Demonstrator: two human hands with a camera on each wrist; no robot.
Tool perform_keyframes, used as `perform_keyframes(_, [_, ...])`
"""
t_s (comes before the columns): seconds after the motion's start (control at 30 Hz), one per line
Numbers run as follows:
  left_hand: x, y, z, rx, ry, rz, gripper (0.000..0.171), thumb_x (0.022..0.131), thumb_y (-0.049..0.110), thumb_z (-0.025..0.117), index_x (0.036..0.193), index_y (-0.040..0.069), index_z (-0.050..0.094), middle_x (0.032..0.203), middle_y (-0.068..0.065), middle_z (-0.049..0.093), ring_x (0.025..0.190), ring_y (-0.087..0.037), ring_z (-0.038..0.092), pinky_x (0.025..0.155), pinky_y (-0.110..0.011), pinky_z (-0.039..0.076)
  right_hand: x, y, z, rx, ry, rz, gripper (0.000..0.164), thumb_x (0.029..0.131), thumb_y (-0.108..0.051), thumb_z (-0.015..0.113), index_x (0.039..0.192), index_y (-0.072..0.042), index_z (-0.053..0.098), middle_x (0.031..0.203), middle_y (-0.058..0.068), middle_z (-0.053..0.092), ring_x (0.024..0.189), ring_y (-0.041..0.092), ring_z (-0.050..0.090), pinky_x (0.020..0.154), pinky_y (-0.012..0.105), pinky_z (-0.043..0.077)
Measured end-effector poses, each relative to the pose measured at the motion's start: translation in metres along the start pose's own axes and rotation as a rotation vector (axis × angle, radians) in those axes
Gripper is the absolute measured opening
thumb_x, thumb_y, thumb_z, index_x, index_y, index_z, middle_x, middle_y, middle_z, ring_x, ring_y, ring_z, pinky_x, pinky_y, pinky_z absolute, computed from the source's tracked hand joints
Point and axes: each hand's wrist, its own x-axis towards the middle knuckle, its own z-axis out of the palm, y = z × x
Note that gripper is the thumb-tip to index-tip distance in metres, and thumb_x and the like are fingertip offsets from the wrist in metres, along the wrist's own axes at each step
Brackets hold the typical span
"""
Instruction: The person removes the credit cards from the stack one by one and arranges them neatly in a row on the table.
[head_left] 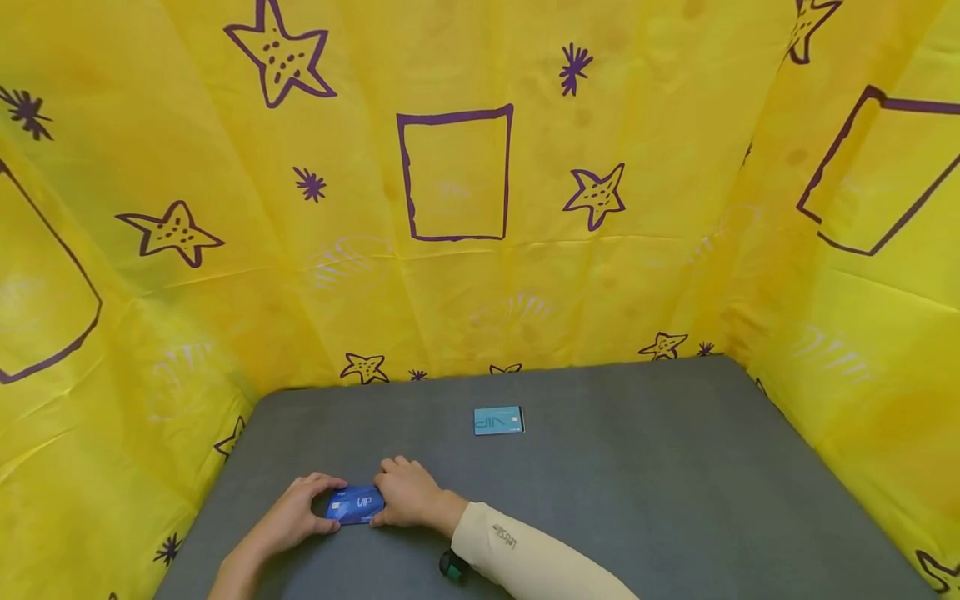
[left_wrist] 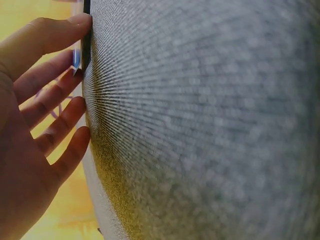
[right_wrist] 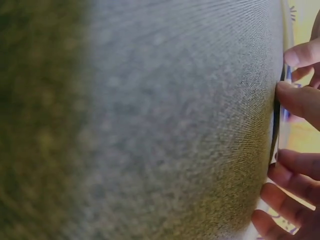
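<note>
Together, the left hand (head_left: 306, 507) and right hand (head_left: 408, 493) pinch opposite ends of a blue VIP card (head_left: 354, 505) at lower left; a teal VIP card (head_left: 497, 421) lies below centre; small lettering marks the cream sleeve (head_left: 532, 554).

The left hand (left_wrist: 22, 160) is seen at the left, its thumb (left_wrist: 60, 32) uppermost and its four fingers (left_wrist: 65, 122) spread below. By the thumb tip a thin dark strip (left_wrist: 87, 40) is shown edge-on, and a blue sliver (left_wrist: 76, 57) is glimpsed beside the index fingertip. Most of the view is filled by a grey textured surface (left_wrist: 210, 110) – blurred towards the right – and a yellow backdrop (left_wrist: 72, 200) is seen behind the hand.
</note>
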Motion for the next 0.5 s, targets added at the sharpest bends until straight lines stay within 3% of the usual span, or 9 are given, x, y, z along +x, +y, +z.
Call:
perform_keyframes(0.23, [0.0003, 0.0027, -0.0013, -0.015, -0.006, -0.03, 0.049, 0.068, 0.025, 0.087, 0.111, 0.014, 0.068, 0.112, -0.002, 0.062, 0.102, -0.022, 0.05, 0.087, -0.042, 0.044, 0.0015, -0.0011, -0.0025, 0.004, -0.025, 0.016, 0.052, 0.077, -0.06, 0.073, 0.115, -0.024, 0.069, 0.107, -0.009, 0.059, 0.091, 0.006, 0.05, 0.077, 0.022, 0.043])
perform_keyframes(0.5, [0.0026, 0.0033, -0.0011, -0.013, 0.006, -0.009, 0.049, 0.063, 0.02, 0.088, 0.107, 0.012, 0.069, 0.109, -0.003, 0.061, 0.101, -0.023, 0.051, 0.085, -0.039, 0.044, 0.0013, -0.0008, -0.0035, 0.015, -0.029, 0.01, 0.052, 0.076, -0.059, 0.074, 0.115, -0.025, 0.07, 0.102, -0.01, 0.058, 0.087, 0.005, 0.049, 0.074, 0.021, 0.042])
